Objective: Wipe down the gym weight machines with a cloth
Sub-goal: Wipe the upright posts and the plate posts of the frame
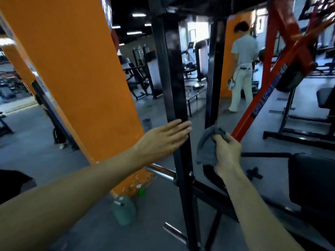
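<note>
Left hand (163,140): fingers straight, flat against the black upright post (174,91) of the weight machine, apparently bracing. Right hand (226,151): fingers curled round a bunched grey cloth (206,145), held just beside the post on its right, not visibly touching it. Red diagonal bar (268,91) rises behind the cloth. Green jug (124,210) stands on the floor by the orange pillar (81,73). Judged step: between strokes on the frame. Next move calls for pressing the cloth onto the post and drawing it along its length
</note>
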A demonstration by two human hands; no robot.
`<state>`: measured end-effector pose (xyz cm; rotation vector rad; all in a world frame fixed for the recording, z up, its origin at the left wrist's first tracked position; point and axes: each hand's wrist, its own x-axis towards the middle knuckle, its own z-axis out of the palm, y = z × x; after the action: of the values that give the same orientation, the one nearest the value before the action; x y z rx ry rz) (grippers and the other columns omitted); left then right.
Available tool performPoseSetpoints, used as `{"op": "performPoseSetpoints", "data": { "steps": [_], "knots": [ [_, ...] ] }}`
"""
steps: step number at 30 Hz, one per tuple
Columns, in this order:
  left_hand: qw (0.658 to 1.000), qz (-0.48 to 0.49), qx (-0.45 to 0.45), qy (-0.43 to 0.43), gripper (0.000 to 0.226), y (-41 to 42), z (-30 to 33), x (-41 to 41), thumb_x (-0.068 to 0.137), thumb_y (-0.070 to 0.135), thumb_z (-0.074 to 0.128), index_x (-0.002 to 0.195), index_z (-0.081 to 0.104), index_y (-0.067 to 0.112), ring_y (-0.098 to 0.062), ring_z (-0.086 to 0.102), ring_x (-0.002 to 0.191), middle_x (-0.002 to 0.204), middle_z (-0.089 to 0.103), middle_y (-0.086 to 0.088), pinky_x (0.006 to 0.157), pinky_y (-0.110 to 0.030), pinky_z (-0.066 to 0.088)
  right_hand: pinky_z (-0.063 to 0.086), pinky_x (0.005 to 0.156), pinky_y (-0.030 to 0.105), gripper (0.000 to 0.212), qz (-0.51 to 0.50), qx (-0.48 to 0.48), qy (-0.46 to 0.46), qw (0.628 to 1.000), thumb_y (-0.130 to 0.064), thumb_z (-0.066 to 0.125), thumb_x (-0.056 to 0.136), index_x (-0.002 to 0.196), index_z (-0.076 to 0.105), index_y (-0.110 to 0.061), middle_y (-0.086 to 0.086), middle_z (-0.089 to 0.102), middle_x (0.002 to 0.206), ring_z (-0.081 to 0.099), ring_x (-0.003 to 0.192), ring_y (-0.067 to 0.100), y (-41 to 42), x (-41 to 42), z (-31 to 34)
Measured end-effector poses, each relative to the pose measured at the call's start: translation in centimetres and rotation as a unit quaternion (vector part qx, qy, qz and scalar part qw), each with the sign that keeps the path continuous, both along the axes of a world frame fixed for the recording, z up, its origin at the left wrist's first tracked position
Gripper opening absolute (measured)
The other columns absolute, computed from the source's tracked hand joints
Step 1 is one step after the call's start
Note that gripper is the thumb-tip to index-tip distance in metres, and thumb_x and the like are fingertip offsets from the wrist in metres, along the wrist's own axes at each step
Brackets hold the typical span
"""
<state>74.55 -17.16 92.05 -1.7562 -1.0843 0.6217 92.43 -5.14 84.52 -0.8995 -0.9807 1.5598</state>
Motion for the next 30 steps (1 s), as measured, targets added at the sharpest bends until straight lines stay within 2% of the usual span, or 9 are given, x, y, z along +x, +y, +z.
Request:
{"op": "performPoseSetpoints", "data": {
  "steps": [3,6,10,12,15,18,22,25,30],
  "knots": [
    [0.994,0.064,-0.075,0.046,0.056,0.1,-5.3,1.2,0.102,0.018,0.029,0.157,0.03,0.007,-0.037,0.008,0.155,0.167,0.018,-0.018,0.123,-0.054,-0.007,0.057,0.077,0.036,0.016,-0.05,-0.045,-0.054,0.996,-0.012,0.063,0.096,0.081,0.069,-0.015,0.003,0.07,0.08,0.07,0.093,0.03,-1.2,0.2,-6.5],
    [0.978,0.145,-0.117,0.092,0.058,1.3,-8.4,1.8,0.107,0.025,0.034,0.161,0.018,0.01,-0.04,0.0,0.155,0.168,0.01,-0.019,0.115,-0.058,-0.02,0.046,0.073,0.03,0.011,-0.059,0.031,-0.195,0.978,-0.006,0.059,0.095,0.093,0.068,-0.012,0.003,0.067,0.084,0.067,0.09,0.03,-2.9,-0.4,-11.7],
    [0.974,0.168,-0.126,0.087,0.062,2.8,-10.7,1.1,0.108,0.034,0.036,0.162,0.011,0.015,-0.042,-0.001,0.155,0.169,0.006,-0.018,0.116,-0.061,-0.019,0.053,0.081,0.042,0.038,0.051,0.248,-0.429,0.867,0.003,0.081,0.074,0.11,0.072,-0.007,0.014,0.071,0.106,0.065,0.103,0.034,-6.3,-3.6,-16.8],
    [0.983,0.134,-0.117,0.052,0.057,3.5,-11.8,0.2,0.106,0.032,0.038,0.159,0.024,0.017,-0.042,0.008,0.154,0.167,0.016,-0.018,0.121,-0.059,-0.012,0.055,0.087,0.046,0.059,0.08,0.289,-0.496,0.815,-0.003,0.088,0.065,0.122,0.069,-0.001,0.015,0.07,0.12,0.065,0.114,0.035,-7.0,-5.0,-18.9],
    [0.992,0.068,-0.092,0.051,0.048,4.5,-12.7,-0.9,0.1,0.033,0.035,0.145,0.05,0.02,-0.039,0.032,0.148,0.156,0.041,-0.015,0.123,-0.055,0.004,0.047,0.101,0.045,0.065,0.064,0.329,-0.569,0.751,-0.011,0.079,0.078,0.137,0.056,0.004,0.018,0.062,0.135,0.057,0.126,0.034,-5.5,-5.6,-18.8],
    [0.994,-0.001,-0.081,0.079,0.054,5.2,-12.8,-1.4,0.099,0.032,0.021,0.134,0.061,0.024,-0.034,0.046,0.14,0.146,0.055,-0.01,0.118,-0.049,0.015,0.032,0.105,0.039,0.043,0.053,0.298,-0.572,0.762,-0.012,0.056,0.093,0.135,0.051,-0.003,0.013,0.061,0.13,0.049,0.127,0.03,-3.1,-6.1,-18.1],
    [0.993,-0.049,-0.069,0.083,0.046,5.2,-13.0,-2.0,0.1,0.034,0.033,0.13,0.065,0.023,-0.034,0.05,0.136,0.141,0.059,-0.009,0.116,-0.048,0.018,0.047,0.097,0.045,0.062,0.036,0.329,-0.602,0.726,-0.007,0.077,0.075,0.134,0.06,0.001,0.016,0.065,0.133,0.058,0.125,0.033,-7.8,-5.9,-19.8],
    [0.993,-0.056,-0.066,0.082,0.041,5.3,-13.0,-2.4,0.101,0.043,0.049,0.132,0.063,0.021,-0.037,0.047,0.137,0.141,0.057,-0.013,0.114,-0.05,0.017,0.051,0.094,0.044,0.06,-0.003,0.352,-0.612,0.708,-0.004,0.076,0.073,0.132,0.063,0.002,0.016,0.065,0.133,0.06,0.124,0.033,-8.5,-6.1,-20.7],
    [0.992,-0.053,-0.071,0.084,0.047,6.0,-13.1,-2.8,0.101,0.054,0.045,0.134,0.06,0.023,-0.04,0.041,0.14,0.145,0.053,-0.014,0.114,-0.052,0.012,0.045,0.099,0.047,0.049,-0.059,0.308,-0.608,0.729,-0.004,0.068,0.082,0.13,0.063,0.0,0.012,0.068,0.127,0.058,0.123,0.033,-6.0,-7.8,-19.5]
  ]
}}
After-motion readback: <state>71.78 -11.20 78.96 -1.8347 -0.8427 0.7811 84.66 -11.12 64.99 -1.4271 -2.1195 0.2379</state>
